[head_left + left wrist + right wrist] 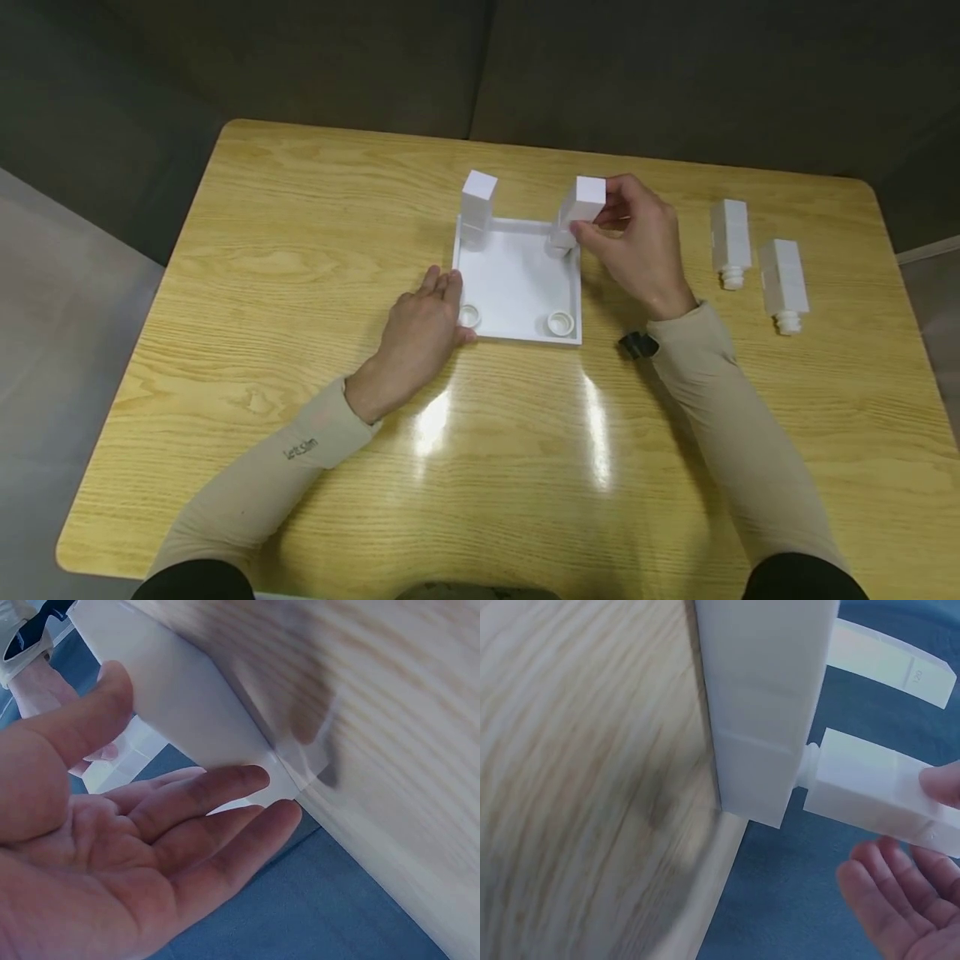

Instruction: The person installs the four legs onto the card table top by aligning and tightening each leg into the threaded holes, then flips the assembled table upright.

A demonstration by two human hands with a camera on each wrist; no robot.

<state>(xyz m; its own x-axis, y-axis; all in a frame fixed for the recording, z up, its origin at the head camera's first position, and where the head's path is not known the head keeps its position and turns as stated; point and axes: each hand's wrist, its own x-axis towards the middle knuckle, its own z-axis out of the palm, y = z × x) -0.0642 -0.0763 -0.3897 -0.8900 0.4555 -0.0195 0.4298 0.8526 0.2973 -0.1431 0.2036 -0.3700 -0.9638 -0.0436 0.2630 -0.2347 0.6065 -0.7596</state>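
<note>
A glossy, wood-grained surface point(300, 233) with rounded corners carries a shallow white tray point(517, 279) near its middle and, to the tray's right, two white blocks point(730, 233) point(783, 275) with what look like threaded ends.

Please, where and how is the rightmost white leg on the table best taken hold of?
Probably grip this leg mid-body, coming from above, pinching across its flat long sides: it lies lengthwise on the table, and this leaves its narrower ridged near end free.

Past the far edge of your wood-grained worktop point(510, 433), you face dark panels point(337, 67); bright reflections point(596, 429) streak its surface.
</note>
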